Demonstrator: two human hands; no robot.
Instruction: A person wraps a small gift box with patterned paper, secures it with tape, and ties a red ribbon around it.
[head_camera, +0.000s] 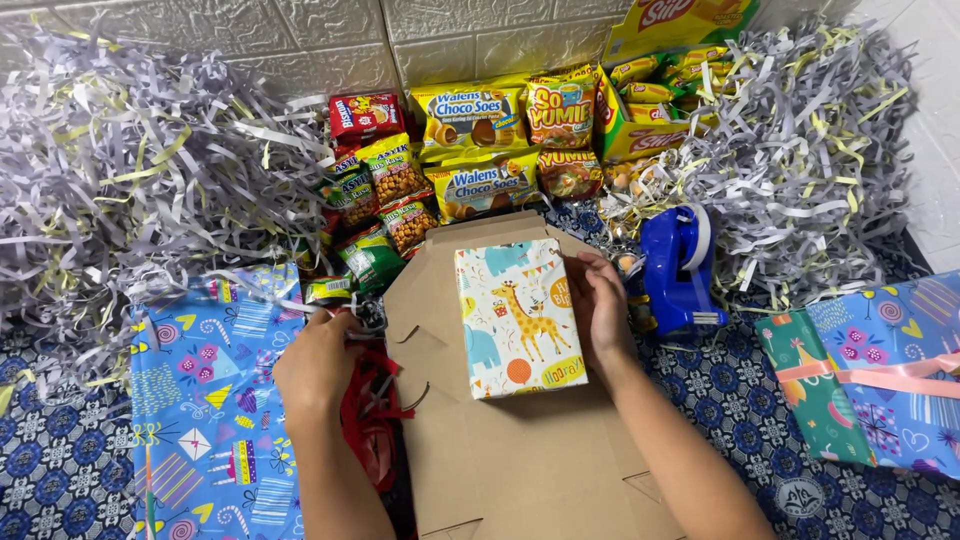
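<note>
A small box wrapped in giraffe-print paper (517, 317) lies on flat brown cardboard (520, 460), the right hand (600, 310) curled against its right edge, while the left hand (320, 362) closes loosely on red ribbon (372, 420), with a blue tape dispenser (675, 270) just beside the right hand

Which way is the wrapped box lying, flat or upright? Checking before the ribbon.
Flat: the wrapped box lies broad face up on the cardboard, right hand at its edge.

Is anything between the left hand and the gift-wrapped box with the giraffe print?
Nothing visible. The left hand is at the red ribbon, and only bare flat brown cardboard separates it from the giraffe-print wrapped box, which the right hand touches.
</note>
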